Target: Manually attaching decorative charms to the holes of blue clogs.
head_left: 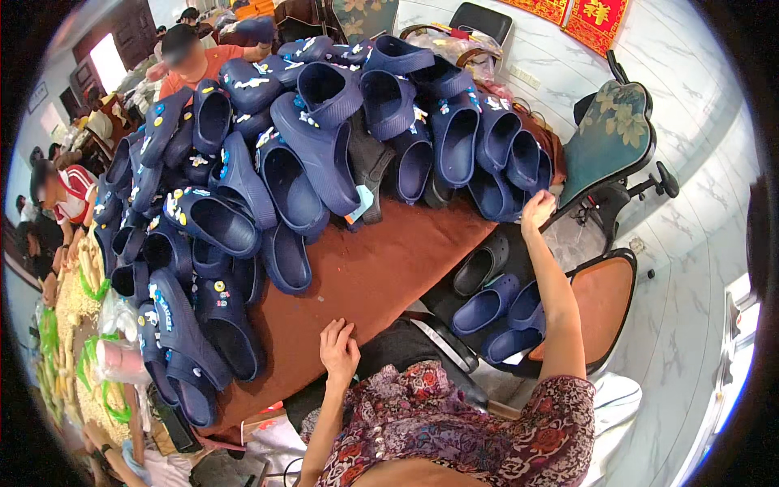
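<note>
Clogs [315, 158] (heaped), by right hand [537, 211], beyond left [339, 349]

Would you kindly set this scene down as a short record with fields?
Surface: brown-covered table
Main items: large heap of mostly navy clogs, many with decorations
Left hand: at the table's near edge, nothing visibly held
Right hand: at the heap's right end, by a navy clog; grip unclear
Beside the table: more clogs, blue and dark
Far right: chair with green floral backrest
Across the heap: person in orange
</note>
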`<state>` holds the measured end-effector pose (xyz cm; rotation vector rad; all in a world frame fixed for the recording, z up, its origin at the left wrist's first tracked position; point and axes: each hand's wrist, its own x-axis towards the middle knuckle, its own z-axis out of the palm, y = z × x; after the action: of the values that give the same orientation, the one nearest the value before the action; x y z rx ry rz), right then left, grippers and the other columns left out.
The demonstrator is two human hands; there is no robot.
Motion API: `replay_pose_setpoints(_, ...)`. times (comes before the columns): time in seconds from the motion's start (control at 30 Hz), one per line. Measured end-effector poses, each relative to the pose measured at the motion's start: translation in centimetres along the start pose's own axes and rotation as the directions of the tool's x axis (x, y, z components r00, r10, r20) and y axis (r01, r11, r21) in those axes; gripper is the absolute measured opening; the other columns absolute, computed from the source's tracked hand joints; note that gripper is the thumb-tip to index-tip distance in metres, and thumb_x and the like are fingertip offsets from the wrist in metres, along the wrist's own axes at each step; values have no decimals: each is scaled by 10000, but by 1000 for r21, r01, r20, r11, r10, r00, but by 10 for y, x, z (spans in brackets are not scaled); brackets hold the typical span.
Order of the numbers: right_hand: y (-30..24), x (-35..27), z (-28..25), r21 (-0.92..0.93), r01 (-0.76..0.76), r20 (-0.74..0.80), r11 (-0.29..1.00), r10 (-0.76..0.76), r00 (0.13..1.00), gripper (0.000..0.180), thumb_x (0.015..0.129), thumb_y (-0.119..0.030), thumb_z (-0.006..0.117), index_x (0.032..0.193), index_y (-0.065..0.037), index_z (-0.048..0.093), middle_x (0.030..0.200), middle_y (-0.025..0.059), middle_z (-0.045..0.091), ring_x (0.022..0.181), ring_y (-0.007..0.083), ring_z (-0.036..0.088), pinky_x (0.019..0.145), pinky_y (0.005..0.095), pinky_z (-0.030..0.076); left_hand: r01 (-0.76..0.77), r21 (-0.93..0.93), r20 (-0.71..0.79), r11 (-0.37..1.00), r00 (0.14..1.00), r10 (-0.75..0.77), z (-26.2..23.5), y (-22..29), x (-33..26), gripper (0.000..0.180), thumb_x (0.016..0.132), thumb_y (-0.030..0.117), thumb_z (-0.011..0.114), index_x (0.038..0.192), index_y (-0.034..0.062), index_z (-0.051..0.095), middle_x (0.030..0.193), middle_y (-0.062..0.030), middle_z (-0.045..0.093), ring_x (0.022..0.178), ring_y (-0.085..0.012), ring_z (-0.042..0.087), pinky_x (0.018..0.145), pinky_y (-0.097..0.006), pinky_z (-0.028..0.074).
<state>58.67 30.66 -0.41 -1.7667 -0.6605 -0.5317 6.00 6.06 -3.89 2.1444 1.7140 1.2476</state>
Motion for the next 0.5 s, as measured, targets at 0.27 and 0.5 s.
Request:
replay_pose_setpoints(0.27,-114,15,15,80,361,345,929,-365,865,207,912,-295,559,1018,-129,622,1019,139,585,991,348,558,843,494,422,-3,28,9,1000,1000,3,0,-1,2,319,714,-29,613,1015,60,673,1127,-133,626,1089,-354,567,920,-431,480)
replay_pose_setpoints(0.5,-126,-21,29,33,535,522,844,-471,711,448,796,-298,615,1154,-38,545,1111,167,577,1064,350,548,947,497,386,10,12,-14,1000,1000,-10,5,-3,0,311,721,-29,594,1005,70,674,1130,-130,623,1075,-355,572,923,-429,478)
